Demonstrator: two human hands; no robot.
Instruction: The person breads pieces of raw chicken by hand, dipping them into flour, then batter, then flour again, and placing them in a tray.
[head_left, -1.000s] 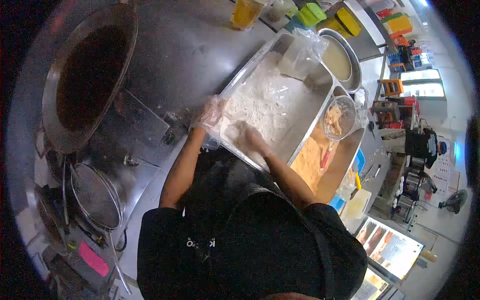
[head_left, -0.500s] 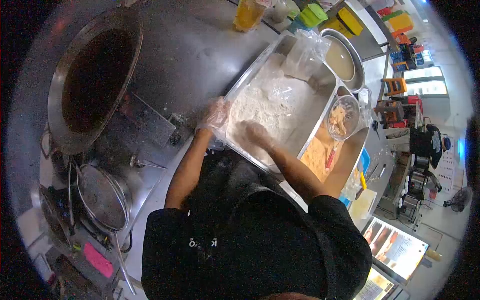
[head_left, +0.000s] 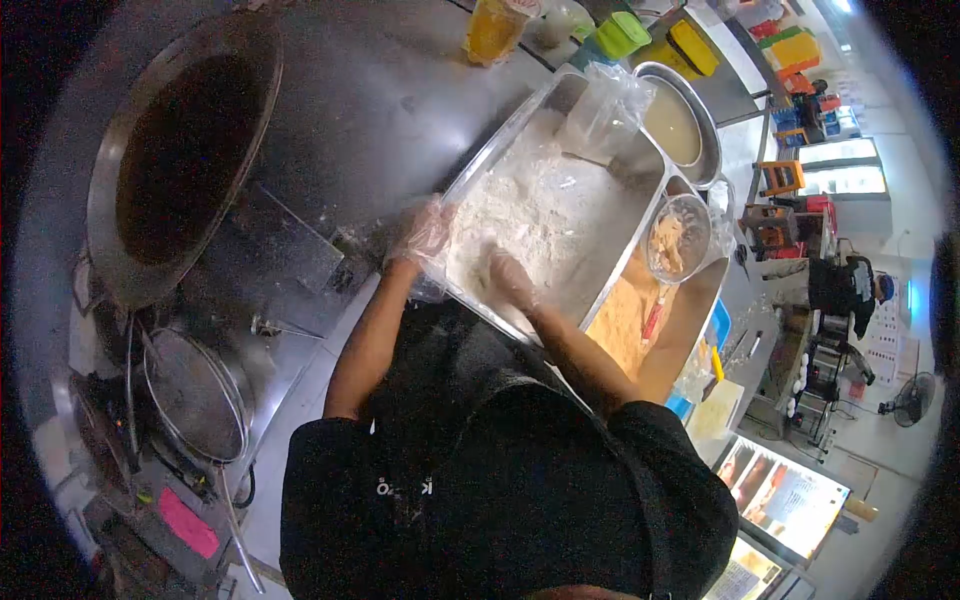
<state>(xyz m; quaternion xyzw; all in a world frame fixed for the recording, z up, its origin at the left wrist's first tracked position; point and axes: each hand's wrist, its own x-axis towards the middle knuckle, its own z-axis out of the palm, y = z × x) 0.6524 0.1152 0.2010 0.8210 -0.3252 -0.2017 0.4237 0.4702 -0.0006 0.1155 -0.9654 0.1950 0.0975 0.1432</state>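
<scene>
In a clear plastic glove, my left hand [head_left: 428,236] is closed over the near left rim of a metal tray [head_left: 505,125]. White flour [head_left: 535,215] covers the floor of its left compartment. My right hand [head_left: 512,280] reaches down into that flour close to the near wall, and its fingers are partly buried and blurred. A clear plastic bag [head_left: 610,105] lies over the far end of the tray. The compartment on the right contains an orange-brown powder [head_left: 622,320]. Above it sits a clear bowl [head_left: 680,235] with pale battered pieces, beside a red-handled tool [head_left: 654,318].
A large wok of dark oil [head_left: 185,160] stands at the left, with a round strainer [head_left: 198,395] below it. Behind the tray is a metal bowl of pale liquid [head_left: 675,125]. Another person [head_left: 840,285] stands in the background at right.
My right hand has shifted slightly within the flour, and the flour's surface looks rearranged. My left hand stays at the tray rim. The whole view has shifted a little.
</scene>
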